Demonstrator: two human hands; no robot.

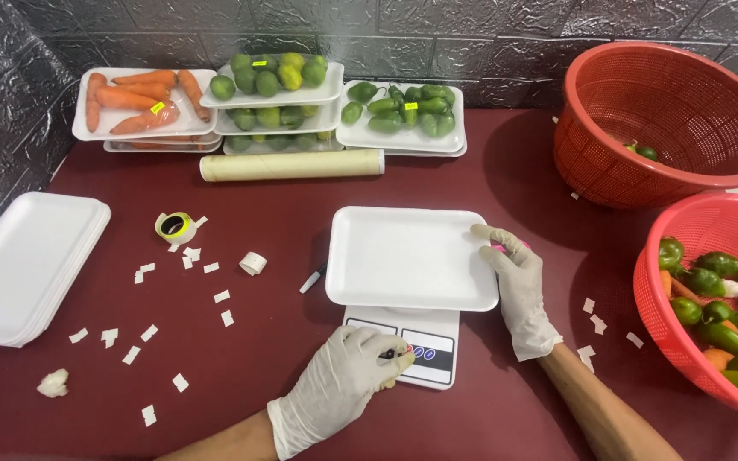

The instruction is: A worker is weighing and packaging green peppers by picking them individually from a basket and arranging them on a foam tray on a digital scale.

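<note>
1. The left hand (348, 376), in a white glove, rests on the front panel of the scale (412, 346); its fingers are curled together, the fingertips (399, 358) touching the buttons, clamped on nothing.
2. The right hand (518, 286), also gloved, lies flat with its fingers spread along the right edge of the empty tray (403, 256), touching it without closing round it.
3. The empty tray, a white foam rectangle with rounded corners, sits on top of the scale near the middle of the dark red table (437, 183).
4. A pen (311, 279) lies just left of the tray; farther left are a roll of tape (175, 226), a small curl of paper (253, 263) and many scattered white paper slips (143, 333).
5. A stack of empty foam trays (27, 265) lies at the left edge.
6. Along the back wall stand wrapped trays: carrots (143, 101), limes (271, 81) stacked in layers, and green peppers (403, 111). A long roll (292, 165) lies in front of them.
7. Two red plastic mesh baskets stand at the right: the far basket (668, 119) is almost empty, and the near basket (711, 299) holds green peppers with some orange pieces.
</note>
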